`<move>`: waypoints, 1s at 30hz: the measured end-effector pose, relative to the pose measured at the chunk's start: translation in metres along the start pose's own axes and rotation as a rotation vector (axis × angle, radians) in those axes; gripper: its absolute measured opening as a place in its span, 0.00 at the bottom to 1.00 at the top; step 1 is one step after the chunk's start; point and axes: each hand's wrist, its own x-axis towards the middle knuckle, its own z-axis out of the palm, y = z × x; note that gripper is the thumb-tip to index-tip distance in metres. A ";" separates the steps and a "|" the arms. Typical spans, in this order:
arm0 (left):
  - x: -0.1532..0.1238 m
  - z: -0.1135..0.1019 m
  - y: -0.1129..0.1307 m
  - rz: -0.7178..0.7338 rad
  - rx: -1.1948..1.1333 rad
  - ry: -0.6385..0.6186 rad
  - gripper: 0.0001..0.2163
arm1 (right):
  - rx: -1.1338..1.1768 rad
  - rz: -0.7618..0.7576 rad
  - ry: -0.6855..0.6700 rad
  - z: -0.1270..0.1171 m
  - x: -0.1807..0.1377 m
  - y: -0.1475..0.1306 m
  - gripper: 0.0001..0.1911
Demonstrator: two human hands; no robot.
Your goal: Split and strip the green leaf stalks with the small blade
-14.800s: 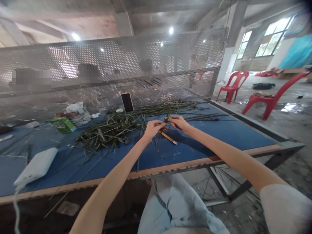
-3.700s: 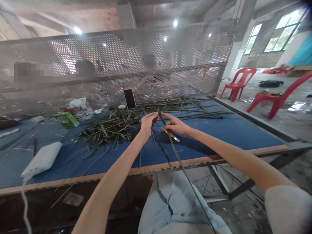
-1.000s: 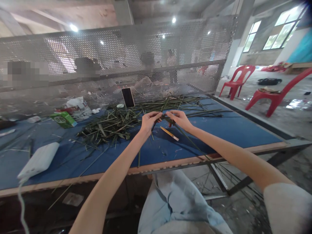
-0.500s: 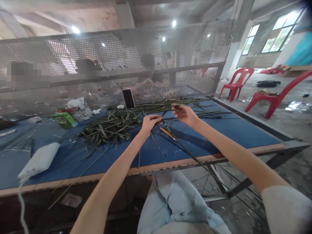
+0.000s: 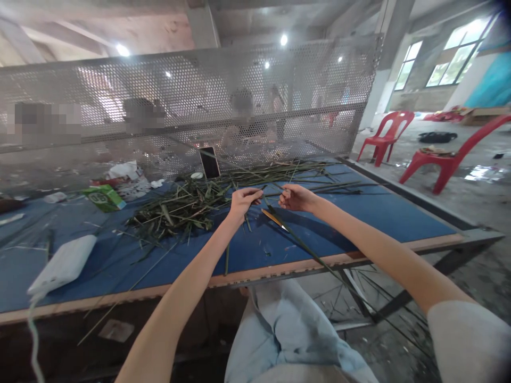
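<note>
My left hand [image 5: 244,200] and my right hand [image 5: 294,198] are raised close together over the blue table [image 5: 379,213]. Both pinch a long thin green stalk [image 5: 311,254]. The stalk runs from my fingers down to the right, past the table's front edge. My fingers are closed on it. A small yellow-handled knife [image 5: 273,219] lies on the table just below my hands. A heap of green leaves and stalks [image 5: 187,205] covers the table behind my left hand.
A phone [image 5: 209,162] leans upright against the perforated metal screen [image 5: 191,101]; people sit behind it. A green carton [image 5: 102,198] and a white power bank [image 5: 62,265] lie at the left. Red plastic chairs [image 5: 447,157] stand on the right floor.
My right hand, which had lifted away to the right half a second ago, has come back beside my left hand on the stalk.
</note>
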 end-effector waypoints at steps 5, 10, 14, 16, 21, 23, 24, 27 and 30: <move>-0.001 0.002 0.001 -0.003 0.015 0.021 0.11 | 0.048 -0.046 0.133 -0.012 0.009 -0.006 0.23; 0.001 -0.003 -0.002 0.009 0.037 0.007 0.11 | 0.049 0.010 0.081 -0.009 0.004 -0.011 0.24; 0.005 -0.008 -0.005 -0.024 0.000 0.016 0.13 | 0.034 -0.038 0.020 -0.005 0.001 -0.010 0.10; 0.006 -0.008 -0.004 -0.057 -0.040 0.032 0.14 | 0.022 -0.081 -0.036 -0.003 0.000 -0.009 0.07; 0.005 -0.007 0.001 -0.111 -0.108 0.051 0.16 | 0.022 -0.013 -0.187 0.001 -0.007 -0.011 0.15; 0.004 -0.007 0.002 -0.126 -0.116 0.070 0.16 | 0.012 0.038 -0.223 0.002 -0.009 -0.011 0.19; 0.004 -0.008 0.003 -0.132 -0.118 0.080 0.17 | 0.001 0.052 -0.232 0.002 -0.010 -0.011 0.20; 0.004 -0.008 0.004 -0.142 -0.132 0.087 0.17 | -0.057 0.066 -0.248 0.003 -0.011 -0.009 0.20; 0.005 -0.008 0.003 -0.156 -0.160 0.052 0.17 | -0.064 0.058 -0.250 0.005 -0.011 -0.009 0.21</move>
